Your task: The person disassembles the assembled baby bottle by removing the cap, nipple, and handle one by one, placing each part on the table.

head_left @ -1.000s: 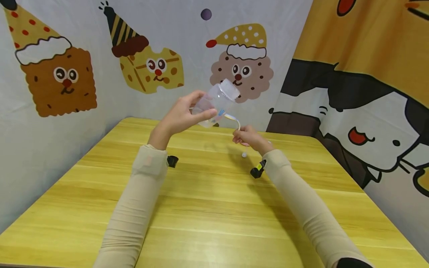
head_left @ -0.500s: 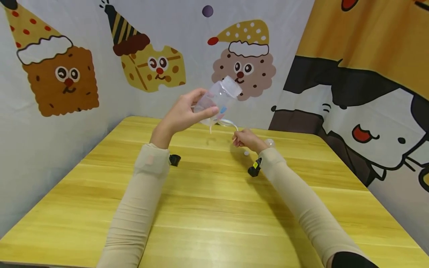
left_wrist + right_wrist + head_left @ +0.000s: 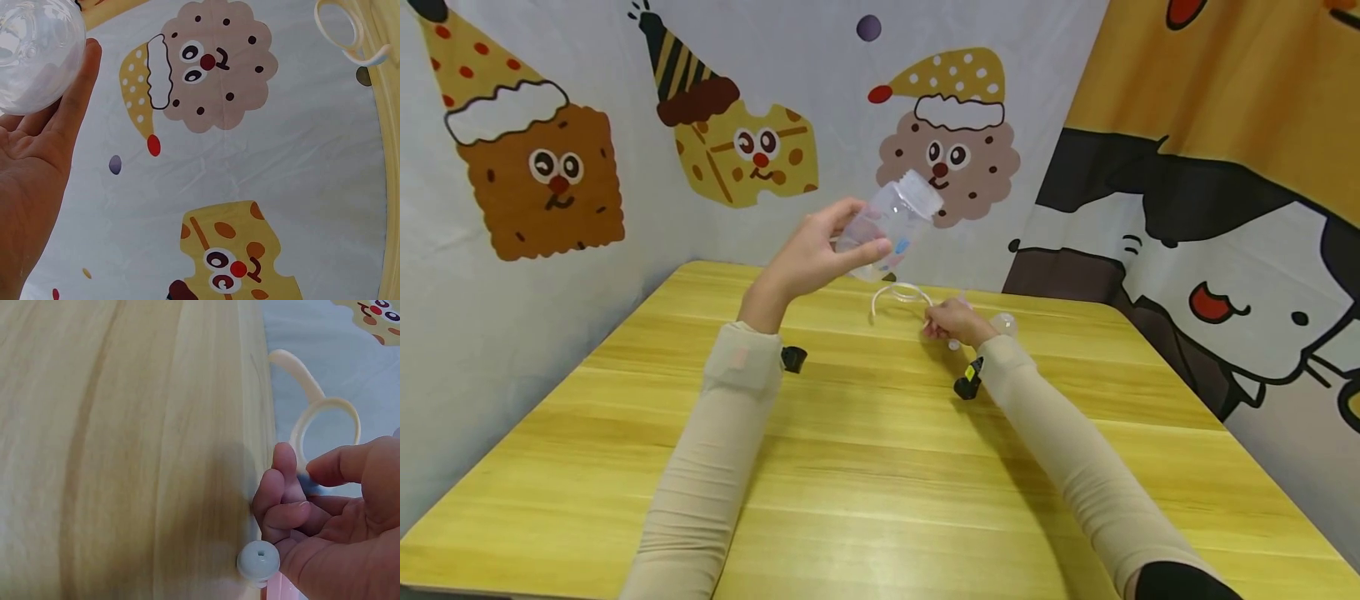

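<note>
My left hand (image 3: 816,254) grips a clear plastic baby bottle (image 3: 891,225) by its lower body, raised above the table's far end. Its white threaded neck tilts up to the right. The left wrist view shows the bottle's round base (image 3: 37,62) against my fingers. Lower and to the right, my right hand (image 3: 957,321) pinches a cream-white bottle handle (image 3: 299,434), a ring with curved arms, between thumb and fingers. The handle hangs apart from the bottle, just under it in the head view. Curled fingers hide part of it.
Beside my right hand are a small white ball-shaped piece (image 3: 258,561) with a hole and a pink part (image 3: 282,587). A clear dome (image 3: 1003,323) stands behind the right wrist. A cartoon-printed cloth (image 3: 745,233) hangs along the wooden table's (image 3: 865,467) far edge.
My right hand has lowered slightly, bringing the handle down from beside the bottle to below it and turning it so its ring shows. The left hand holds the bottle almost still.
</note>
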`<state>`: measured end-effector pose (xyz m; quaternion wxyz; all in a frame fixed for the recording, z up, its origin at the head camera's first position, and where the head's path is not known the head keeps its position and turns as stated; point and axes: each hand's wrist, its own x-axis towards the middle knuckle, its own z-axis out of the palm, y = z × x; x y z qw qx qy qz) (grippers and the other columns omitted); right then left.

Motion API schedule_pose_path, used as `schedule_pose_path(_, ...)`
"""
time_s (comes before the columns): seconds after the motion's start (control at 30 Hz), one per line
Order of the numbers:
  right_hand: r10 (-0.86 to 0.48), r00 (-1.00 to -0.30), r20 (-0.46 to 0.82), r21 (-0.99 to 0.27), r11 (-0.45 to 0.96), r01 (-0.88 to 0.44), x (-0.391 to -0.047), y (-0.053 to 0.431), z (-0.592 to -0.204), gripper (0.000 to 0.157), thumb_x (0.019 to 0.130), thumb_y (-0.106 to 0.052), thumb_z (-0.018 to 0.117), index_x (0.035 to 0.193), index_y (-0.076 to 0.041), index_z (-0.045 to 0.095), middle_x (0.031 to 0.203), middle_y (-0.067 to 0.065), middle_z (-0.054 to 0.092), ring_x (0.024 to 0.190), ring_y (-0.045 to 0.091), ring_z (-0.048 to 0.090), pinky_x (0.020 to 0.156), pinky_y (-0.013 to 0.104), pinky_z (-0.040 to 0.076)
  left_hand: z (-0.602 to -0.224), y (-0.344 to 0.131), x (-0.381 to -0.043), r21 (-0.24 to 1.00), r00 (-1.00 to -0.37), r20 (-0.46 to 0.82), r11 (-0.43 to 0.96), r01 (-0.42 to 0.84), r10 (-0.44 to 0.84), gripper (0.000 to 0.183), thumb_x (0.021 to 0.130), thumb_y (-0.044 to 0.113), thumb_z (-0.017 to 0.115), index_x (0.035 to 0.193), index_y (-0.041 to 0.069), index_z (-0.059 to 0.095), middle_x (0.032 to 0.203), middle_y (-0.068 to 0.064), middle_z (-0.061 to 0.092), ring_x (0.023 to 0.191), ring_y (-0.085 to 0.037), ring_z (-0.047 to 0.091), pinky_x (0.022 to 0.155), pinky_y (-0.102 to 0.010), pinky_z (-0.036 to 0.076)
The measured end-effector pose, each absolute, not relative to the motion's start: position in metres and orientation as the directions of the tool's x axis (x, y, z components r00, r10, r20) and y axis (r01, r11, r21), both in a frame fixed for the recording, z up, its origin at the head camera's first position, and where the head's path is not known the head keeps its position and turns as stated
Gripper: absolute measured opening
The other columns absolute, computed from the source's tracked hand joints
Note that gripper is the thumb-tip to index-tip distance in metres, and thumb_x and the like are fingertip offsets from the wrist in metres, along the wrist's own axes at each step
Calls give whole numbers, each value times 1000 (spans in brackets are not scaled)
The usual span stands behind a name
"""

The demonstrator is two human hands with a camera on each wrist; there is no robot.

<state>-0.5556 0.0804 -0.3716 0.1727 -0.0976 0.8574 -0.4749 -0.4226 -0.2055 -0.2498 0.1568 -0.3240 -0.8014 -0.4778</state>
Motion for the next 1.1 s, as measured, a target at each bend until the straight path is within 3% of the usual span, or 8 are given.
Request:
schedule_pose_path(0.3,-358,-911,-204,-832,555,-31,-556,75,-373,33,107,-8,45,81,3,62,78,6,70,65,11,56,59,21,43,-246,-208,-420,671,-754,542,350,654,371,54,98,41,73,143,14,58,122,-6,71,109,-20,68,93,-44,55)
schedule_pose_path(0.57,-365,-906,-214,-821,570,-37,-560,69,-375,32,109,-9,43,96,8,67,78,5,67,66,10,55,61,22,43,-244,-211,-418,666,-752,543,354,656,374,55,98,44,73,142,15,59,123,-6,70,110,-20,68,92,-44,55)
schedule_pose_path(0.87,-376,-903,-210,-690,711,-136,-561,62,-377,33,109,-10,44,98,5,71,75,0,69,63,7,56,62,21,46,-252,-218,-411,679,-787,522,398,617,329,63,94,57,73,142,19,59,126,-2,68,115,-21,67,93,-47,56)
schedule_pose_path(1.1,-369,-910,-190,-620,764,-180,-559,82,-371,31,109,-9,45,103,8,70,74,0,69,63,7,56,63,22,45,-250,-202,-419,684,-768,532,355,638,356,58,96,47,75,143,18,59,125,-3,69,114,-19,67,94,-45,56)
